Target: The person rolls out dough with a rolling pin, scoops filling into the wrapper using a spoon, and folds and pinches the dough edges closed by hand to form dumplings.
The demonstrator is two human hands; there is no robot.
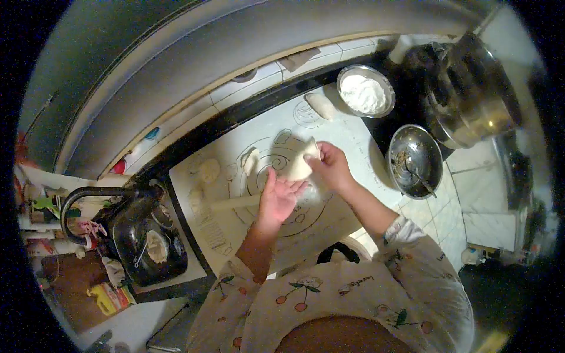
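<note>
A flat sheet of pale dough [298, 165] hangs over the white printed mat [335, 217], pinched at its right edge by my right hand [331, 166]. Just below and left of the sheet is my left hand [283, 197], palm up with its fingers apart. Whether its fingertips touch the dough is hard to tell. A rolling pin [235, 203] lies on the mat left of my left hand. Behind it rests a small folded dough piece [251, 161]. Flat dough rounds [209, 170] lie at the mat's left, and a dough roll [320, 106] near its back edge.
A metal bowl of flour [364, 92] stands behind the mat. To the right are a metal bowl with filling and a spoon [414, 162] and a large steel pot [477, 88]. At the left is a black sink [135, 235] with a curved faucet [88, 191].
</note>
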